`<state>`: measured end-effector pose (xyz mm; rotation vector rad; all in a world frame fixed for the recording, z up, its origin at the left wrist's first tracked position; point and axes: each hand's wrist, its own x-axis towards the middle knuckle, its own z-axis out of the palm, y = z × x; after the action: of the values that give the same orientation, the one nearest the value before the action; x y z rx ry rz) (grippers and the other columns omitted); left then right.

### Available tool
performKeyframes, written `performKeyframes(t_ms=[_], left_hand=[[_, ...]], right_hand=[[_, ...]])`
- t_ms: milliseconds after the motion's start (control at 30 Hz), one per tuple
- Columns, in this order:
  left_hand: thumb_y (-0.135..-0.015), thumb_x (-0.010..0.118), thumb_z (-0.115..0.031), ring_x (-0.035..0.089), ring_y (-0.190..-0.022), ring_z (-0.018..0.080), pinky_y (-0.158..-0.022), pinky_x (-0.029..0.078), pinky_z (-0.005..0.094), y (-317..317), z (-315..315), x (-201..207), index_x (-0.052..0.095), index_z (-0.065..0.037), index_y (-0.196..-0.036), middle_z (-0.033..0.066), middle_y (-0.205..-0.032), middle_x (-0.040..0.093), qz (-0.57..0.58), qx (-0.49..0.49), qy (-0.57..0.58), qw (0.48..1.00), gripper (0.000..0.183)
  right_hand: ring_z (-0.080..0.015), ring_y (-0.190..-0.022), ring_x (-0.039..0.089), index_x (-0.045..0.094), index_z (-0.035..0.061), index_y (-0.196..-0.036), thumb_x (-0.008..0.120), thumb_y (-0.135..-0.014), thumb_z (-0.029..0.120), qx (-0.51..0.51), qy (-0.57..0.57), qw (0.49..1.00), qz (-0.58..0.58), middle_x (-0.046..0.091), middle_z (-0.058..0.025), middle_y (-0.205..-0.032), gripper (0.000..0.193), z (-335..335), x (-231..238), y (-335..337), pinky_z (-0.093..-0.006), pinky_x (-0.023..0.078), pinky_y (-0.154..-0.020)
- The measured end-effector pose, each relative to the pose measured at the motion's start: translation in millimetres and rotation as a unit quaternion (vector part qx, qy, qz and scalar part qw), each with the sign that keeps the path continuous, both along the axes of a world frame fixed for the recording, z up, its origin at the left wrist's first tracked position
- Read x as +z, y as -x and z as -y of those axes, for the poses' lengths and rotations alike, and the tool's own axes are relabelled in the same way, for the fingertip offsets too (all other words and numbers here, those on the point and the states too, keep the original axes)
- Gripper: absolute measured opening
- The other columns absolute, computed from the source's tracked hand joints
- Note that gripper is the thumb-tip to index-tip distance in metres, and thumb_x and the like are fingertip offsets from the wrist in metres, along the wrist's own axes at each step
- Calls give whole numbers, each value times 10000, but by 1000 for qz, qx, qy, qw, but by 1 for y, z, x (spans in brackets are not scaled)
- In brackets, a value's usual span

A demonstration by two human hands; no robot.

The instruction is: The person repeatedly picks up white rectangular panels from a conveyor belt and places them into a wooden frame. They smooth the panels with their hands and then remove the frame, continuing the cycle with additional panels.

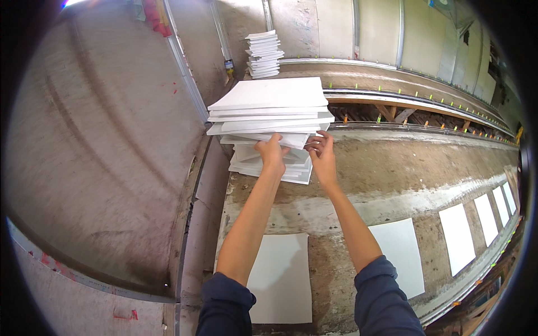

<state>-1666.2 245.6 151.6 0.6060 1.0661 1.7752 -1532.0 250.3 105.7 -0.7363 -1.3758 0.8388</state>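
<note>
A tall stack of white sheets [269,96] is borne by the counter [403,159], directly before the fingers and rising beyond them. Its front edge is met by the partly curled fingers of the left hand [272,157]; its right front corner is touched by the bent, slightly parted fingers of the right hand [321,154]. Whether any sheet is pinched cannot be told. The uneven layers are presumably steadied from two sides against slipping. Single sheets [280,280] are spaced nearer than the fingers, perhaps to be kept separate.
</note>
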Motion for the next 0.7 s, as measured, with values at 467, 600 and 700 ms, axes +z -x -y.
performKeyframes(t_ms=[467,600,700], left_hand=[[-784,576,-71,528,-912,267,-718,513,434,37,66,8,388,2,-1048,127,-1045,446,43,41,-19,998,333],[-789,562,-61,550,-912,262,-753,540,430,48,100,17,371,15,-1042,136,-1049,440,34,20,-52,998,325],[-793,546,-58,568,-926,263,-778,551,413,56,126,26,363,27,-1070,142,-1051,448,30,-12,-78,996,343]], right_hand=[[-333,-1288,311,256,33,-1377,581,-867,378,9,161,970,-182,254,-186,-1409,697,-26,12,-18,-422,260,-1061],[-425,-1291,285,111,135,-1433,567,-804,632,141,254,902,-319,154,-200,-1446,922,20,62,-18,-564,278,-1028],[-474,-1297,254,8,217,-1444,560,-735,729,203,268,881,-332,106,-201,-1465,1034,39,81,-25,-646,295,-989]])
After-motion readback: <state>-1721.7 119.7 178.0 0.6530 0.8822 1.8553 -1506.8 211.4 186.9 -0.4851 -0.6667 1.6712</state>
